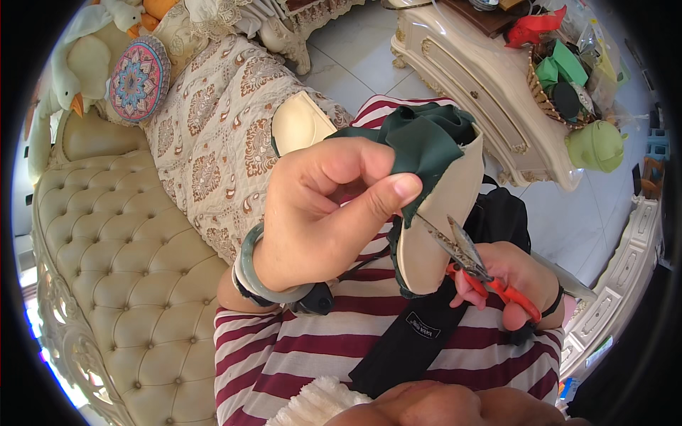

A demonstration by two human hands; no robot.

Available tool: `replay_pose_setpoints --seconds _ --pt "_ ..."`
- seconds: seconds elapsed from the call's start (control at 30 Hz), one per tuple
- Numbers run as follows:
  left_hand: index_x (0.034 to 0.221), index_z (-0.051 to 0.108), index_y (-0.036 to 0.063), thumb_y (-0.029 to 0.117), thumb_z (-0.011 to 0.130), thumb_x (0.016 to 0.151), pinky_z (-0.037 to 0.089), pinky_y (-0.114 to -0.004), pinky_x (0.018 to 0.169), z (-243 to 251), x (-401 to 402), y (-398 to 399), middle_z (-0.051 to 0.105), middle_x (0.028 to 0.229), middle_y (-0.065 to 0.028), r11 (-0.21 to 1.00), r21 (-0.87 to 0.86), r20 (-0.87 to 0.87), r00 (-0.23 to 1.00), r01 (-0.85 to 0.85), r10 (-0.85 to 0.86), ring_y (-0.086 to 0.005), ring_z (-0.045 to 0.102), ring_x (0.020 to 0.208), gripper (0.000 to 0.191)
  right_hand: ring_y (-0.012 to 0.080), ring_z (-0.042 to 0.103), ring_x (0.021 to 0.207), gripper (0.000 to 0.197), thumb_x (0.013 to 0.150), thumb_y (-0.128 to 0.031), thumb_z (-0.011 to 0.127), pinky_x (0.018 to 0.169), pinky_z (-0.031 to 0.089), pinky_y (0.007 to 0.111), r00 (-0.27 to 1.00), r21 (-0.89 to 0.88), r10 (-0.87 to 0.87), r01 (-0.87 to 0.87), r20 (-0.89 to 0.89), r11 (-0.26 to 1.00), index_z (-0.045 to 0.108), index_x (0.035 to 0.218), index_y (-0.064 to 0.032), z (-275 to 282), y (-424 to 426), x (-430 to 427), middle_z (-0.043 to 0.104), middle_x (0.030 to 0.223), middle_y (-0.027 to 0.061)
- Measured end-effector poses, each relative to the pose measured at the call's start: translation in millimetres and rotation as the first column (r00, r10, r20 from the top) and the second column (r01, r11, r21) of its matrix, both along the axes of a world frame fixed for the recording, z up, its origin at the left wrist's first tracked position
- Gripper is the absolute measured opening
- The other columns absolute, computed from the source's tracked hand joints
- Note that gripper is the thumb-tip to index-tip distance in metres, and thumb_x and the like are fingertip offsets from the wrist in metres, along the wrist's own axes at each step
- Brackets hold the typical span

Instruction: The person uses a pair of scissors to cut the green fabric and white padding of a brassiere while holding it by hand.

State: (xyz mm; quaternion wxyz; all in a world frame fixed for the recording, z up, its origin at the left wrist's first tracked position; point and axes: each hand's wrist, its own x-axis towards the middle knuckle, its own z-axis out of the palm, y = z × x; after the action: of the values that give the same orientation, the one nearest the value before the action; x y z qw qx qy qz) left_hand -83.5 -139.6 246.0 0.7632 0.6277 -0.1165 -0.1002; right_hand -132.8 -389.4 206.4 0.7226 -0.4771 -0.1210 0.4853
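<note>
My left hand [341,202] pinches dark green satin fabric [421,136] between thumb and forefinger, with a bangle around the wrist. The fabric has a raw edge and overlaps a cream moulded foam cup [426,261], like that of a bra. Scissors [463,250] with red handles and stained blades are in my right hand [511,271], a finger and thumb at the loops. Their blades are spread, one tip touching the meeting line of satin and foam. Another cream foam cup [301,125], dark green at its edge, shows beyond my left hand.
A tufted beige leather sofa [160,277] stands at the left, partly covered by a patterned quilted throw [213,133]. Toy geese [88,69] and a round cushion [139,80] rest there. At the right are a cream cabinet [469,90], a filled basket [559,90] and a green bin [597,146].
</note>
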Motion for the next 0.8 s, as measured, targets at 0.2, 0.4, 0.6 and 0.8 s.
replay_pose_setpoints --seconds 0.2,0.4,0.6,0.8 --pt "0.078 0.058 -0.002 0.001 0.062 0.086 0.036 -0.017 0.051 -1.7 0.8 3.8 0.054 0.069 0.0022 0.999 0.037 0.04 0.999 0.022 -0.023 -0.0022 0.046 0.061 0.009 0.0071 0.047 0.066 0.081 0.054 -0.067 0.074 0.067 0.044 0.021 0.999 0.009 -0.01 0.01 -0.033 1.0 0.051 0.095 -0.0008 -0.7 1.1 -1.0 0.05 0.08 0.0009" --pt "0.077 0.058 -0.002 -0.001 0.062 0.085 0.034 -0.017 0.051 -1.7 -0.1 5.8 0.053 0.067 0.0027 0.996 0.085 0.099 0.995 -0.012 0.004 -0.0023 0.044 0.06 0.01 0.0085 0.047 0.068 0.082 0.058 -0.063 0.074 0.069 0.045 0.022 0.999 0.082 -0.012 0.016 -0.045 0.996 0.05 0.102 0.0009 -2.7 5.3 -3.8 0.05 0.082 0.0018" --pt "0.078 0.058 -0.0025 -0.002 0.062 0.085 0.035 -0.017 0.052 -2.2 -0.8 6.1 0.053 0.067 0.0023 0.999 0.039 0.082 0.997 -0.002 -0.001 -0.0023 0.044 0.061 0.009 0.0101 0.048 0.07 0.091 0.059 -0.061 0.075 0.07 0.046 0.023 0.994 0.117 0.025 -0.013 -0.109 0.993 0.047 0.117 0.0036 -6.3 4.5 -4.5 0.052 0.088 0.0033" --pt "0.079 0.059 -0.0032 -0.002 0.061 0.086 0.036 -0.018 0.052 -2.2 -1.1 5.8 0.056 0.069 0.0011 1.0 0.03 0.066 0.998 -0.005 0.003 -0.0025 0.046 0.062 0.007 0.0102 0.048 0.07 0.091 0.06 -0.06 0.075 0.075 0.048 0.025 0.998 0.136 0.017 -0.009 -0.058 0.991 0.046 0.118 0.0039 -7.8 5.3 -5.0 0.052 0.088 0.0037"
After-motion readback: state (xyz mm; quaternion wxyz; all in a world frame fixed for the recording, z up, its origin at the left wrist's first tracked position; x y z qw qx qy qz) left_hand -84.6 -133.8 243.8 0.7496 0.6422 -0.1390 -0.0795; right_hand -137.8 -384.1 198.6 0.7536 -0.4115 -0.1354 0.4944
